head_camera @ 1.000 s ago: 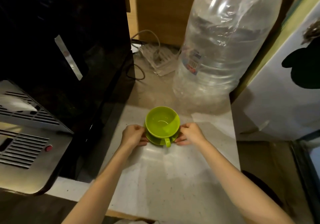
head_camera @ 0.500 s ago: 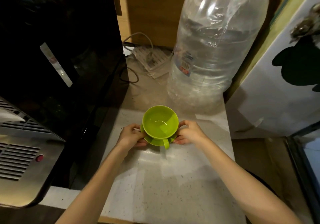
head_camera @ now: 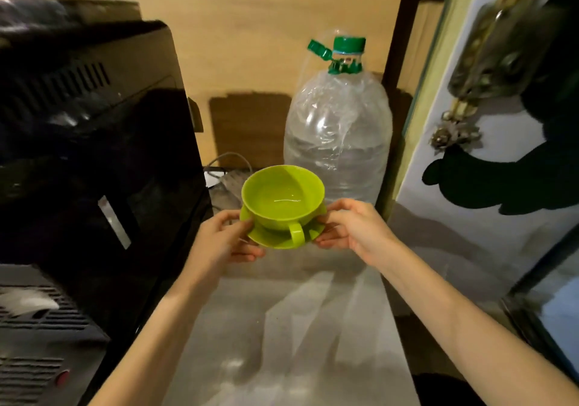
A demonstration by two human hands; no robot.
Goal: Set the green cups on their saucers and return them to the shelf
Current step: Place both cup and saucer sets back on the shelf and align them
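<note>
A bright green cup (head_camera: 282, 198) stands upright on a matching green saucer (head_camera: 269, 239), its handle pointing toward me. The pair is held up in the air above the pale counter (head_camera: 282, 327). My left hand (head_camera: 224, 239) grips the saucer's left rim and my right hand (head_camera: 351, 228) grips its right rim. The cup looks empty inside. No shelf with other cups shows in this view.
A big clear water bottle (head_camera: 338, 136) with a green cap stands just behind the cup. A black coffee machine (head_camera: 94, 161) fills the left side. A white door with dark shapes (head_camera: 488, 186) lies to the right. Cables and a power strip (head_camera: 225, 177) lie at the back.
Both hands have lifted the saucer with the cup off the counter. The view has tilted up, so the bottle's cap and the back wall now show.
</note>
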